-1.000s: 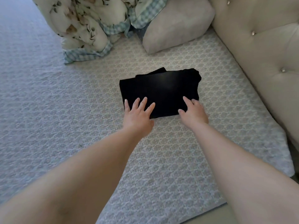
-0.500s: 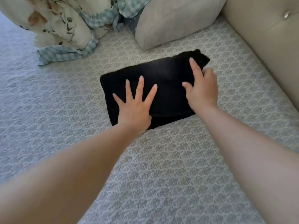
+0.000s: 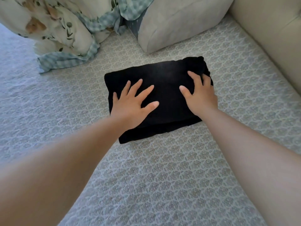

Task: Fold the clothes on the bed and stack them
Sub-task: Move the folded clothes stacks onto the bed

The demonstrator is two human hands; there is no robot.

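A black garment (image 3: 164, 79) lies folded into a thick rectangle on the patterned bedspread (image 3: 162, 168), in the middle of the view. My left hand (image 3: 132, 103) rests flat on its left half with the fingers spread. On the right half my right hand (image 3: 199, 93) presses down, fingers straight and reaching toward the bunched far right corner of the fabric. Both forearms stretch in from the bottom of the frame.
A floral duvet with a blue checked border (image 3: 61, 33) is heaped at the back left. A grey pillow (image 3: 179, 22) lies behind the garment. The padded beige headboard (image 3: 273, 38) runs along the right side.
My hands have slid from the garment's near edge up onto its top. The right hand drew back a little from the far right corner. The view has come closer.
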